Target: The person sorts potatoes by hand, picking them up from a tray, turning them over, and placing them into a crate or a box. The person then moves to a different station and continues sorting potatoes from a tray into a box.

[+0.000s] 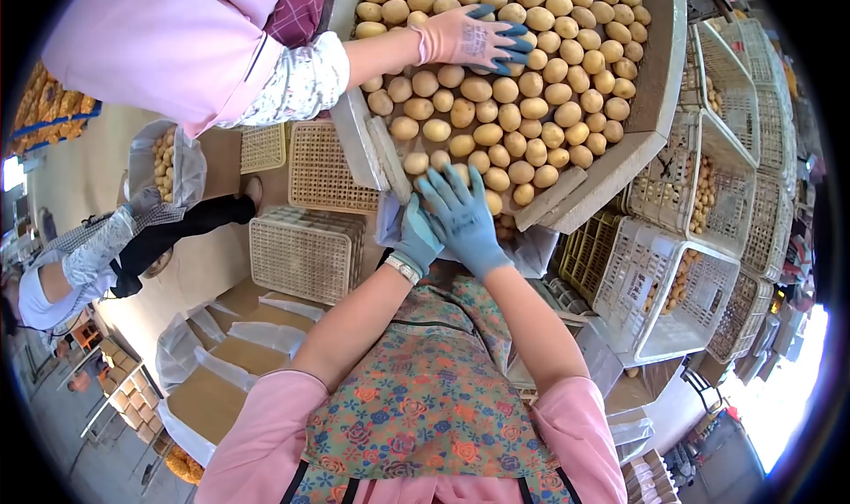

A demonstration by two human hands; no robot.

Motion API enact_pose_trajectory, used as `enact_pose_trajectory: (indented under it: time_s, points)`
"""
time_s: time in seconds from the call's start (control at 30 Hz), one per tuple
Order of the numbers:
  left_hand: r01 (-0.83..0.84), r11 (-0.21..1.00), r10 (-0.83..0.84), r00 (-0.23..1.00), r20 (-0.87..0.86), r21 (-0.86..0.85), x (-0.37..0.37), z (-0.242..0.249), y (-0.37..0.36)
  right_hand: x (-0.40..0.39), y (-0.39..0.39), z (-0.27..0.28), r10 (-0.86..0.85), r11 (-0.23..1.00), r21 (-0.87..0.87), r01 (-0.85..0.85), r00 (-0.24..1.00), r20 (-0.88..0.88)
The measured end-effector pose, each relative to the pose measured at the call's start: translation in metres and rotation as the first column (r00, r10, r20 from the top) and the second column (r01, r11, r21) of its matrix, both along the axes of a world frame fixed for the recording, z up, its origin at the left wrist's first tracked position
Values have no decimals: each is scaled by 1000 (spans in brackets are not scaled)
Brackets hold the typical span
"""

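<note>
Many round yellow-brown fruits or potatoes (pixel 534 107) lie spread over a sorting tray with wooden sides (pixel 611 172). At its narrow near end, my right hand (pixel 465 216), in a blue glove, rests with fingers stretched over the nearest pieces. My left hand (pixel 418 237), also gloved in blue, is beside it at the tray's left corner, touching or close to the right one; its fingers are partly hidden, and whether it holds anything cannot be made out. Below the outlet, a few pieces (pixel 506 228) show near a pale plastic liner (pixel 534 253).
A co-worker's gloved hand (pixel 474 39) reaches over the tray from the left. Stacked white crates (pixel 660 292) stand right, beige crates (pixel 305 256) left. Lined cardboard boxes (pixel 217 398) lie lower left. Another person (pixel 75 261) handles a lined crate (pixel 168 163) far left.
</note>
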State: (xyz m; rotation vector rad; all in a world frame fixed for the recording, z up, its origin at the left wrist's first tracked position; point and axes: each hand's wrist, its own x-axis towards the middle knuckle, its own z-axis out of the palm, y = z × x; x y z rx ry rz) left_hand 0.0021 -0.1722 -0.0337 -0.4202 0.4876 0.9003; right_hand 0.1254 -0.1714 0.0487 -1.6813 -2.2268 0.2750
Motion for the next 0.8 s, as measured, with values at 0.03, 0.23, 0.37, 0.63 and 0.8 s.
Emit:
enact_pose_trajectory:
  time_s: [0.03,0.23,0.37,0.63,0.8]
  points:
    - [72,996,-70,997,-46,61,-3,0,0,13,-11,9,44,986,-162,-46,999,-18]
    - [184,983,-184,981,-66,0,11,54,15,56,22,39,-622,773,-42,633,745,-240]
    - [131,991,-130,985,-109,-3,9,45,13,12,11,14,-233,966,-110,233,972,13]
    - [148,987,-134,971,195,-58,-2,32,12,67,-10,52,-357,838,-396,375,926,121]
    - [161,987,-160,983,90,-7,2,29,10,59,34,61,-342,939,9,343,936,-82]
